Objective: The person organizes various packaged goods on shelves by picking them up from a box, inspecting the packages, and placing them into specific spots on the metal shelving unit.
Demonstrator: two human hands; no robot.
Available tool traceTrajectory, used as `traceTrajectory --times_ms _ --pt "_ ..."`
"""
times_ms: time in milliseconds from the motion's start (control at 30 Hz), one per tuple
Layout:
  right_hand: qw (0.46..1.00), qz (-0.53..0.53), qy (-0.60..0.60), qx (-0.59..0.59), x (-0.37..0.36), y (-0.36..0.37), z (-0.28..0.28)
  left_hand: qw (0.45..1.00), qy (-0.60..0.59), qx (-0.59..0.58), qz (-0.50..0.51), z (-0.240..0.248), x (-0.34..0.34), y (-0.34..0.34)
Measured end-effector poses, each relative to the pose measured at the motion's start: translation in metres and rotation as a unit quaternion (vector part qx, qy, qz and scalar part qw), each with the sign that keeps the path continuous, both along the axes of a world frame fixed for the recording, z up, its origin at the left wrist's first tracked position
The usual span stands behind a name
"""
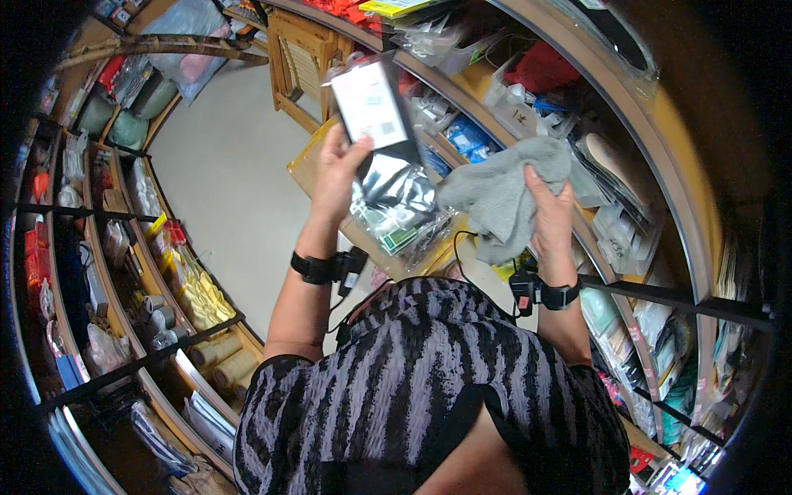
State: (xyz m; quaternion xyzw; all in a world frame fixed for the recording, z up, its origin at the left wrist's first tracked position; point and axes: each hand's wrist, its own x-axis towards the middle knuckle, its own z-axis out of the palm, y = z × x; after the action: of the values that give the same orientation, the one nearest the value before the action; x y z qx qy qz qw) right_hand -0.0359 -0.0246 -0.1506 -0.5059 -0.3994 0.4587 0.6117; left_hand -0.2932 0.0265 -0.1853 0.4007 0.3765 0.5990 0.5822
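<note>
My left hand (337, 169) is closed on the edge of a flat black packet (373, 107) with a white label, thumb on top. The packet is slightly blurred and tilted. My right hand (551, 210) grips a grey cloth (499, 194), which is bunched up and drapes down to the left, in front of the right-hand shelves. Below the packet, clear plastic wrapping with a green-and-white label (400, 238) lies over a cardboard box (307, 165), much of which is hidden. Black straps with small devices circle both wrists.
Curved shelves crowded with bagged goods (470, 136) run close along my right. On my left, more shelves hold yellow gloves (194, 285) and rolls (219, 351). A wooden folding stool or rack (301, 66) stands ahead on the pale floor (223, 157). Thin cables hang from the wrist devices.
</note>
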Motion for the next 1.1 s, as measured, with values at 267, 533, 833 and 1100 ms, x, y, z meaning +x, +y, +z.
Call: traceTrajectory --times_ms 267,533,833,1100 --pt "0.997 -0.033 0.035 -0.052 0.034 -0.022 -0.007 0.962 0.02 -0.273 0.004 -0.192 -0.058 0.01" --pt "0.99 -0.073 -0.009 -0.117 0.064 -0.045 -0.006 0.924 -0.007 -0.367 0.111 -0.271 -0.019 0.011" --pt "0.988 -0.091 -0.027 -0.121 0.076 -0.055 -0.007 0.838 0.384 -0.353 0.161 -0.304 -0.015 0.011" --pt "0.991 -0.078 -0.012 -0.109 0.068 -0.048 -0.007 0.867 0.318 -0.364 0.118 -0.332 -0.025 0.018"
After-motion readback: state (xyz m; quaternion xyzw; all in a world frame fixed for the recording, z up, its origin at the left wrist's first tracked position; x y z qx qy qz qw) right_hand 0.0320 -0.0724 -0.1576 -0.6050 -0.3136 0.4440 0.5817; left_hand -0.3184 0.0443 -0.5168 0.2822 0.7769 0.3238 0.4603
